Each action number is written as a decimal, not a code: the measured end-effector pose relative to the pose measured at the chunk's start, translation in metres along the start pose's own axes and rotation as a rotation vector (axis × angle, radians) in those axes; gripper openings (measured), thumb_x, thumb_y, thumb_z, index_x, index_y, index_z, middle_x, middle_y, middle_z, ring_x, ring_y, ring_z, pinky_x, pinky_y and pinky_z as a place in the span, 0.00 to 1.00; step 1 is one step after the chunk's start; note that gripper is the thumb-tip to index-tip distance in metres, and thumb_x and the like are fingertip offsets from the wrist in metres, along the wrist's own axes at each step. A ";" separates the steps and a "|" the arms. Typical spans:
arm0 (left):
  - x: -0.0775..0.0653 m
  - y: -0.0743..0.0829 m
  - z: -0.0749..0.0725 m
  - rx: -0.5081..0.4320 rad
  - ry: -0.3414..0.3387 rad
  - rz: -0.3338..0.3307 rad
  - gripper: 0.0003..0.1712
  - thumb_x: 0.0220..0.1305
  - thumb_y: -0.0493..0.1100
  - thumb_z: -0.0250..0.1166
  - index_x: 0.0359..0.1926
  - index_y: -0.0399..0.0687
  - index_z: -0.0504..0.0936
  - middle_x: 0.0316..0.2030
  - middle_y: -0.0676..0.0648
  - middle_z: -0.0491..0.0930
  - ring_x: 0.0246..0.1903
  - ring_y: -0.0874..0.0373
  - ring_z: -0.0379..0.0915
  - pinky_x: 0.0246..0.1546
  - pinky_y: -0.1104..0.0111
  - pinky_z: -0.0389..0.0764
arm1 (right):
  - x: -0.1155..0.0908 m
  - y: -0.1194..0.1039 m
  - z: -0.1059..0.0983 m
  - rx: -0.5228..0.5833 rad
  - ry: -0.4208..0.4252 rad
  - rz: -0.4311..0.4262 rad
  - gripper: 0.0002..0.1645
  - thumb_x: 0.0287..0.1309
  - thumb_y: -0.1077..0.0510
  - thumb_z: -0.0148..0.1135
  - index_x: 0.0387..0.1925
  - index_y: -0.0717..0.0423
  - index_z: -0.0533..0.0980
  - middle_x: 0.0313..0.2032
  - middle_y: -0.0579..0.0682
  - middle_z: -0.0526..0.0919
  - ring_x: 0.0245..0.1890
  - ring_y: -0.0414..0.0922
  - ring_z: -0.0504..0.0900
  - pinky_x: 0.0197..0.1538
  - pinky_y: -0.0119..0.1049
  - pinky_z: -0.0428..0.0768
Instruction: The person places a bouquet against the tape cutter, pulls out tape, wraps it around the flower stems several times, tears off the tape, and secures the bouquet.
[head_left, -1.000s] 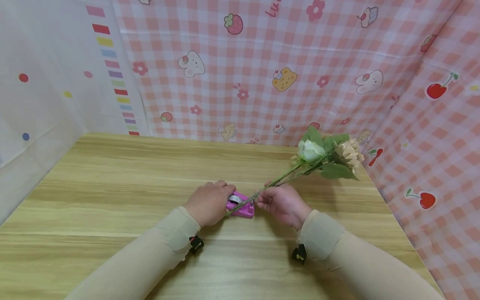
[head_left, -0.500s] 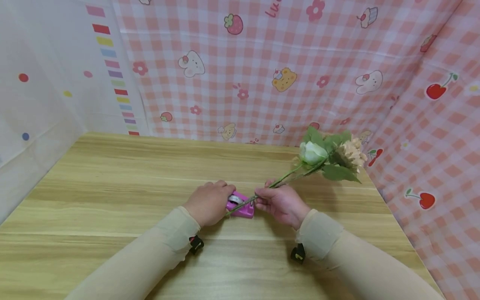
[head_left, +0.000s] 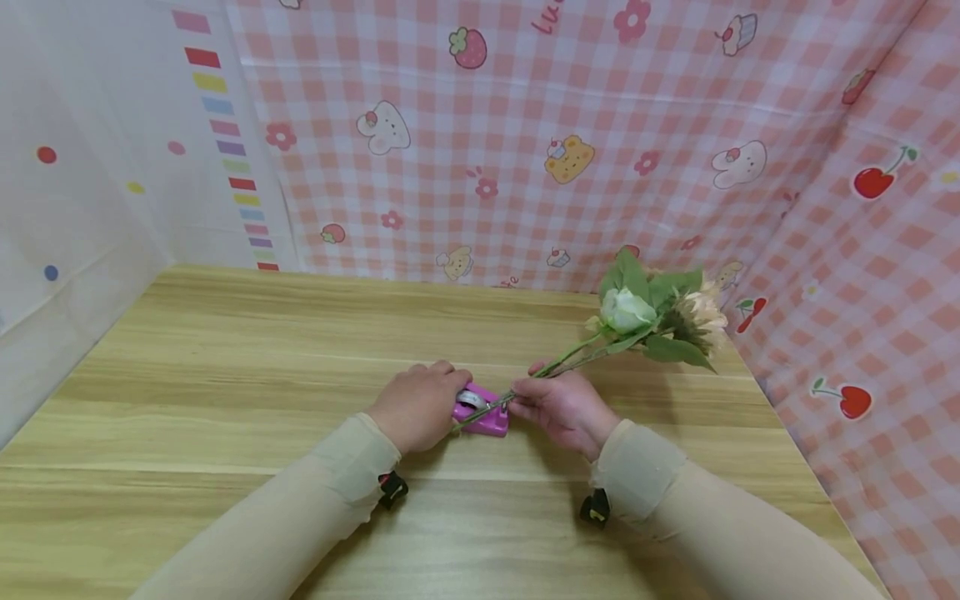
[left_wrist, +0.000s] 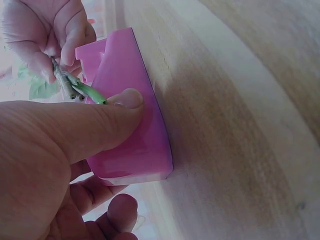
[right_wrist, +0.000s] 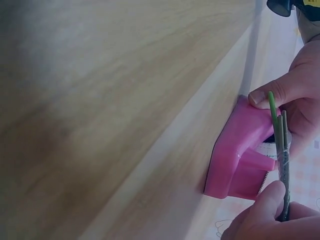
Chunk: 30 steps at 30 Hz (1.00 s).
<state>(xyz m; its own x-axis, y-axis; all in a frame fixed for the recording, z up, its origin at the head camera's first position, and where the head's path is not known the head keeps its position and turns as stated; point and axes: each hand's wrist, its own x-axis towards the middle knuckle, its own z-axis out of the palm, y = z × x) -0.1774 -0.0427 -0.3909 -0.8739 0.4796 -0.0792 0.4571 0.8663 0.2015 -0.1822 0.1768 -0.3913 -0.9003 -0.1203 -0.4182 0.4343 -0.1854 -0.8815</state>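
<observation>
My left hand [head_left: 422, 408] grips the rear end of a pink tape dispenser [head_left: 491, 423] on the table, its thumb [left_wrist: 125, 102] along the side. A tape roll [head_left: 471, 400] sits inside, and a toothed cutting edge [right_wrist: 262, 182] shows in the right wrist view. My right hand [head_left: 566, 408] pinches a bunch of artificial flower stems [right_wrist: 283, 160] between thumb and fingers, over the dispenser's front. A shiny clear band overlaps the stems there. Their cut ends point toward my left hand. A white-green rose [head_left: 627, 311], a beige bloom [head_left: 703, 321] and green leaves [head_left: 677, 350] spread at the far right.
The wood-grain table [head_left: 247, 358] runs back to a pink checked cloth [head_left: 420, 192] with cartoon prints. A white dotted cloth [head_left: 90, 208] hangs on the left, another checked cloth [head_left: 862, 333] on the right, close beside the flower heads.
The rose and leaves have turned and shifted slightly as the stems rolled in my right hand. My left hand and the tape dispenser have stayed in place.
</observation>
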 end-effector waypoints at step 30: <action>-0.001 0.000 0.000 -0.007 0.009 0.009 0.32 0.68 0.40 0.69 0.72 0.47 0.75 0.65 0.42 0.79 0.58 0.40 0.80 0.62 0.48 0.83 | 0.001 -0.002 -0.007 -0.052 -0.052 0.060 0.15 0.73 0.68 0.58 0.28 0.51 0.72 0.24 0.45 0.84 0.26 0.37 0.81 0.32 0.26 0.83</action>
<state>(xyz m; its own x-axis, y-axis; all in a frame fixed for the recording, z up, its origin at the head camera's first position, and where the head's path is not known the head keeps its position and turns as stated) -0.1760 -0.0431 -0.3906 -0.8712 0.4862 -0.0682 0.4641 0.8608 0.2087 -0.1840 0.1839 -0.3914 -0.8695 -0.1805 -0.4598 0.4840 -0.1258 -0.8660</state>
